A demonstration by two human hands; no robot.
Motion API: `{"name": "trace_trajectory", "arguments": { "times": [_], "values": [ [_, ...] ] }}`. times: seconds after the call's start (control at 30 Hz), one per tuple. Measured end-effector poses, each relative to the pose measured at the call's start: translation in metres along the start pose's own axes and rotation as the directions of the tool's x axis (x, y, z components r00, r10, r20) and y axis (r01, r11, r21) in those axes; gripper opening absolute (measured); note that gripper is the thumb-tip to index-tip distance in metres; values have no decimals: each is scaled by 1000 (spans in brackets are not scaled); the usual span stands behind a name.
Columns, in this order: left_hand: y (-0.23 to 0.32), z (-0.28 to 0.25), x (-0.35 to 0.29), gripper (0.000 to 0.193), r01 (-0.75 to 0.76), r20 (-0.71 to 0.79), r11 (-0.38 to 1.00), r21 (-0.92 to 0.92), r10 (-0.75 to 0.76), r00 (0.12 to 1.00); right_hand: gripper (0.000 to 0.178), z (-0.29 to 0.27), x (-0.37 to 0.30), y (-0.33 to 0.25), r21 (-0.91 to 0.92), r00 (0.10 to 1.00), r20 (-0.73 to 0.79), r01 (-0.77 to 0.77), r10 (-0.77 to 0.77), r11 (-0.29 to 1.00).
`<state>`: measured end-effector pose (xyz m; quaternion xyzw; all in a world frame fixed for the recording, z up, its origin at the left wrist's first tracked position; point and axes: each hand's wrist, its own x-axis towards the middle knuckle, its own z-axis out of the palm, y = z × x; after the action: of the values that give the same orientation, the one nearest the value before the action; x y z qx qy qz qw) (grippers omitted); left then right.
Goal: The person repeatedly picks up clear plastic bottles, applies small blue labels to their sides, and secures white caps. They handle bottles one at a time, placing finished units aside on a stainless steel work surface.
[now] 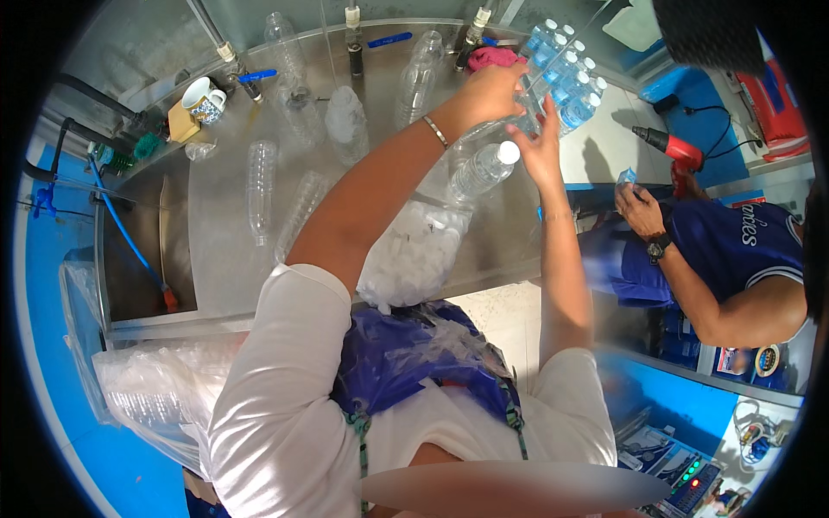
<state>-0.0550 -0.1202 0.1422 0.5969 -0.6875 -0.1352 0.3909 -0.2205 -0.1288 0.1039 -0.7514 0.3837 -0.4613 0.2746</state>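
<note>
My left hand (489, 97) reaches across the steel counter with its fingers curled round a clear plastic bottle (528, 102), mostly hidden and hard to make out. Close beside it, my right hand (542, 154) has its thumb and fingers apart. Just below both hands stands a clear bottle (477, 175) with a white cap. Nearer to me lies a clear plastic bag (408, 255) full of small white caps. Beyond my hands are grouped capped bottles (568, 79) with blue labels, and a pink cloth (494, 58) lies next to them.
Uncapped clear bottles (261, 192) lie or stand about the steel counter (220, 250). A patterned mug (204, 100), a yellow sponge (182, 123) and a sink (142, 250) are at left. To the right, a co-worker's hand (639, 210) holds a small blue item near a red heat gun (678, 151).
</note>
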Motion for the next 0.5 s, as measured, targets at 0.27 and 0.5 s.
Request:
{"name": "trace_trajectory", "arguments": {
  "times": [0.27, 0.5],
  "values": [
    [-40, 1, -66, 71, 81, 123, 992, -100, -68, 990, 68, 11, 42, 3, -197, 986, 133, 130, -105, 972],
    [-11, 43, -136, 75, 202, 118, 920, -336, -172, 978, 66, 10, 47, 0, -250, 942, 4, 327, -336, 911]
  ]
}}
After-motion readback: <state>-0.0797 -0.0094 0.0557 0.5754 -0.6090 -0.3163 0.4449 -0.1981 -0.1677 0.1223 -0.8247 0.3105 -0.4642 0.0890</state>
